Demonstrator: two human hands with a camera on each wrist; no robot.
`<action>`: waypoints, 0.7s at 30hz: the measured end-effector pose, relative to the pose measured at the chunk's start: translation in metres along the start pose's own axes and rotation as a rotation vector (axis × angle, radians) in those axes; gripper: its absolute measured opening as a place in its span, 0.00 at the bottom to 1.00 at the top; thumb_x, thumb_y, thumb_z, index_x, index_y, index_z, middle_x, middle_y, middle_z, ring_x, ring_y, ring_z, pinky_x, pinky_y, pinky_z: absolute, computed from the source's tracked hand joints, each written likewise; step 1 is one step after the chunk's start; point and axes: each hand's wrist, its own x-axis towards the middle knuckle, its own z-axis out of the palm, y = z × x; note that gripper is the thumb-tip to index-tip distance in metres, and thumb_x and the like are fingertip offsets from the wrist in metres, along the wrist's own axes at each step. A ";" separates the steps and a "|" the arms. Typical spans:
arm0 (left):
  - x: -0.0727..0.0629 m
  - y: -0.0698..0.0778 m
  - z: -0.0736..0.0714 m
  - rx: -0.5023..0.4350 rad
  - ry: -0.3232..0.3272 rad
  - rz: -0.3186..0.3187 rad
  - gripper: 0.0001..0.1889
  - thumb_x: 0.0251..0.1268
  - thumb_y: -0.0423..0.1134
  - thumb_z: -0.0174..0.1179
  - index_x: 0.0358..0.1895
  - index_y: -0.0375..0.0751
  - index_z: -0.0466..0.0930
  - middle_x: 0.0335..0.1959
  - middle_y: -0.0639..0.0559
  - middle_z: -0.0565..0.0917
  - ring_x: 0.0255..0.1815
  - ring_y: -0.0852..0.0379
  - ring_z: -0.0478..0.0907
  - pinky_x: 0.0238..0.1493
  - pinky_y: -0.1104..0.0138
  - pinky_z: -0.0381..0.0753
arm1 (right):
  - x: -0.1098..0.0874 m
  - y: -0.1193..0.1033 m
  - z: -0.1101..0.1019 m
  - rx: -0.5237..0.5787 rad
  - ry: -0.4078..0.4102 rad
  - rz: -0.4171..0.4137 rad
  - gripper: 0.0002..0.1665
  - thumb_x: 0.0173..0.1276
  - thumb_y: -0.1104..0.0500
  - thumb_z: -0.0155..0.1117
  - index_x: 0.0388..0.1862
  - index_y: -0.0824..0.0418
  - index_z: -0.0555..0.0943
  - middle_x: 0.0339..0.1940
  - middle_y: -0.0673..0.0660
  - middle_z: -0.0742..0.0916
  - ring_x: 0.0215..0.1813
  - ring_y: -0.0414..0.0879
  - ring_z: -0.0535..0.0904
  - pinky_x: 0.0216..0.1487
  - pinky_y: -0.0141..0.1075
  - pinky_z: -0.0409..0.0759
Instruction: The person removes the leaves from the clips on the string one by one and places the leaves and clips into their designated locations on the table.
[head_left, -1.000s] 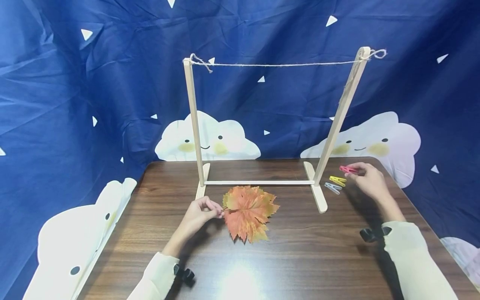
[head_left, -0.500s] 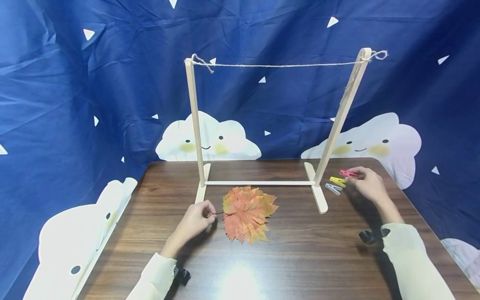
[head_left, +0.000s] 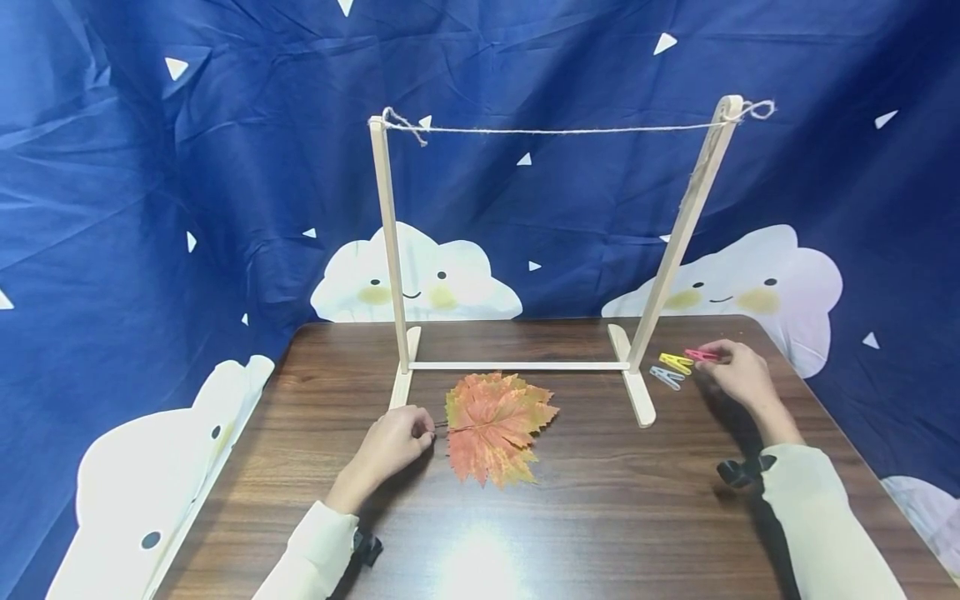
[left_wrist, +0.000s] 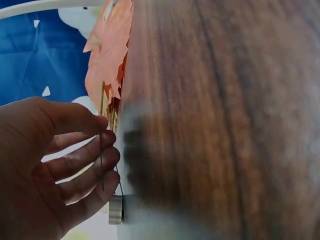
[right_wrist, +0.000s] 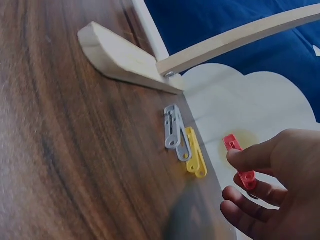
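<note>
On the tabletop lies an orange-red artificial maple leaf [head_left: 498, 429]; in the left wrist view several stems show under its edge [left_wrist: 109, 55]. My left hand [head_left: 393, 437] is at the leaf's left side, with thumb and fingertips pinching a thin stem [left_wrist: 102, 107]. My right hand [head_left: 738, 375] pinches a red clothespin [head_left: 701, 356] between thumb and fingers, close to the table's far right. Just left of it lie a yellow clothespin [head_left: 676, 363] and a grey-blue clothespin [head_left: 666, 377], side by side on the wood. The right wrist view shows the red clothespin [right_wrist: 240, 162] apart from these two.
A wooden frame [head_left: 686, 225] stands behind the leaf, with a string [head_left: 555, 131] tied between its post tops and a white bar [head_left: 517, 365] low down. Its right foot [head_left: 637, 396] is near the clothespins. Blue cloud-print fabric [head_left: 562, 225] hangs behind the brown table [head_left: 600, 517].
My right hand has come lower and slightly nearer with the red clothespin. The left hand has slid a little left along the stem, away from the leaf blade.
</note>
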 end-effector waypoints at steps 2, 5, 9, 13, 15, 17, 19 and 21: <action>-0.001 0.000 0.001 0.014 0.004 0.003 0.05 0.59 0.37 0.72 0.30 0.49 0.84 0.28 0.61 0.79 0.29 0.62 0.75 0.32 0.60 0.77 | -0.001 0.003 0.001 -0.009 0.003 0.012 0.21 0.71 0.61 0.71 0.56 0.73 0.83 0.38 0.71 0.90 0.26 0.41 0.81 0.33 0.36 0.74; -0.001 0.001 0.002 0.034 0.016 0.013 0.09 0.58 0.36 0.72 0.27 0.53 0.82 0.27 0.61 0.78 0.29 0.62 0.74 0.31 0.61 0.77 | -0.001 0.007 0.002 -0.030 0.013 0.030 0.20 0.70 0.61 0.70 0.56 0.73 0.83 0.34 0.69 0.90 0.27 0.44 0.81 0.35 0.39 0.72; -0.001 0.000 0.004 0.041 0.016 0.023 0.10 0.57 0.35 0.73 0.26 0.55 0.82 0.27 0.60 0.78 0.30 0.62 0.75 0.32 0.62 0.77 | -0.003 0.014 0.005 -0.047 0.025 0.050 0.20 0.69 0.61 0.70 0.55 0.72 0.84 0.40 0.73 0.89 0.39 0.64 0.85 0.42 0.53 0.76; -0.001 0.001 0.005 0.032 0.004 0.021 0.09 0.57 0.34 0.72 0.27 0.53 0.83 0.28 0.60 0.80 0.31 0.62 0.78 0.33 0.61 0.79 | -0.005 0.022 0.008 -0.053 0.024 0.072 0.20 0.68 0.62 0.70 0.55 0.74 0.83 0.48 0.78 0.87 0.51 0.75 0.82 0.52 0.66 0.75; -0.001 0.001 0.005 0.031 -0.001 0.021 0.07 0.56 0.33 0.71 0.28 0.51 0.84 0.29 0.60 0.80 0.31 0.62 0.79 0.34 0.60 0.80 | -0.005 0.025 0.009 -0.055 0.021 0.078 0.21 0.68 0.62 0.70 0.54 0.74 0.83 0.48 0.78 0.87 0.52 0.76 0.81 0.54 0.66 0.75; 0.000 0.001 0.005 0.028 -0.009 0.019 0.06 0.57 0.33 0.71 0.29 0.49 0.84 0.30 0.59 0.81 0.31 0.62 0.80 0.34 0.60 0.80 | -0.006 0.028 0.010 -0.061 0.014 0.082 0.21 0.67 0.62 0.70 0.54 0.75 0.82 0.47 0.79 0.87 0.51 0.76 0.81 0.53 0.66 0.75; 0.000 0.002 0.005 0.027 -0.018 0.016 0.06 0.57 0.33 0.71 0.29 0.49 0.84 0.30 0.59 0.81 0.31 0.62 0.80 0.33 0.60 0.80 | -0.007 0.030 0.010 -0.066 0.007 0.083 0.22 0.66 0.63 0.71 0.54 0.76 0.82 0.46 0.79 0.87 0.49 0.75 0.82 0.52 0.65 0.75; 0.000 0.003 0.004 0.024 -0.023 0.012 0.06 0.57 0.33 0.71 0.29 0.50 0.84 0.30 0.60 0.81 0.31 0.62 0.80 0.33 0.60 0.80 | -0.008 0.032 0.010 -0.068 0.004 0.087 0.23 0.65 0.63 0.72 0.54 0.77 0.81 0.46 0.79 0.86 0.48 0.75 0.82 0.51 0.64 0.75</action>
